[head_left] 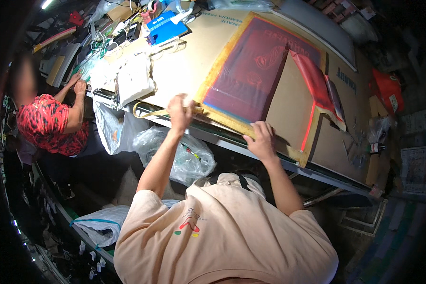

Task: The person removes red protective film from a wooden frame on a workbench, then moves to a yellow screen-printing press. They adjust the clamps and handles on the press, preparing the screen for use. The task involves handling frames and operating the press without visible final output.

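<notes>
At left we see a co-worker (54,120) in a red patterned shirt. Next, the left hand (180,112) is blurred, curled at a yellow strip (155,113); we cannot tell whether it grips it. The yellow-edged dark red panel (248,71) lies on the tabletop (187,64), its near edge partly covered by the right hand (262,142), fingers bent, any pinch hidden. Farther right, a folded red sheet (315,78) hides what lies beneath.

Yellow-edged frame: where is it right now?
In the head view, the yellow-edged frame lies on the brown board, mostly right of centre, with the right hand at its near edge.
</notes>
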The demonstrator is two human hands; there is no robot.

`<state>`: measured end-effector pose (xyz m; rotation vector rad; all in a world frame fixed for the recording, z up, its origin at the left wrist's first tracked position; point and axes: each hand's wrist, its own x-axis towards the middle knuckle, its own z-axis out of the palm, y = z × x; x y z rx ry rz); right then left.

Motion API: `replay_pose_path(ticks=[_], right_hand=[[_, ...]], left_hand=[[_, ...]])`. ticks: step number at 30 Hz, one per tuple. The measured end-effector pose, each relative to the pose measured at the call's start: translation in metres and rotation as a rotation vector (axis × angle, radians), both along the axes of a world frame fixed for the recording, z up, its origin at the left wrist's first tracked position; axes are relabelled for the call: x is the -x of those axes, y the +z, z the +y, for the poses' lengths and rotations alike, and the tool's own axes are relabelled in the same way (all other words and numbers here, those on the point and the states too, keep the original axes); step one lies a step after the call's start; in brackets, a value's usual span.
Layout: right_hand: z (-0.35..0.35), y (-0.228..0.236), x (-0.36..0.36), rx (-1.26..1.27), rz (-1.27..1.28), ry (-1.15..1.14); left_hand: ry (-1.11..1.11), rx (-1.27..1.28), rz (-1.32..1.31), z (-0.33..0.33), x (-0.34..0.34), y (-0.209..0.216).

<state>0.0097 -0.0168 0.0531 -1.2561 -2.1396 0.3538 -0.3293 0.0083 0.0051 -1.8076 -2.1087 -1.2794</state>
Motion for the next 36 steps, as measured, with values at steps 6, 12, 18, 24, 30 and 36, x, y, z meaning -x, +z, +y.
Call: replay_pose_path(ticks=[6,12,18,24,30,36], right_hand=[[0.021,-0.018,0.095,-0.030,0.062,0.161],[0.039,-0.030,0.140,-0.013,-0.014,0.037],[0.038,-0.035,0.138,-0.015,-0.080,0.052],[0.038,-0.033,0.150,0.023,-0.095,0.009],[0.038,-0.028,0.135,0.059,0.054,0.104],[0.040,-0.020,0.062,0.034,0.253,0.043]], left_hand=[[-0.075,0.262,0.142,-0.019,-0.045,0.009],[-0.075,0.389,0.247,-0.006,-0.026,-0.002],[0.460,0.434,0.223,-0.010,0.125,0.027],[0.333,0.140,-0.060,-0.063,0.150,0.021],[0.065,0.238,-0.196,-0.051,0.048,0.009],[-0.280,0.227,-0.140,-0.033,-0.036,0.025]])
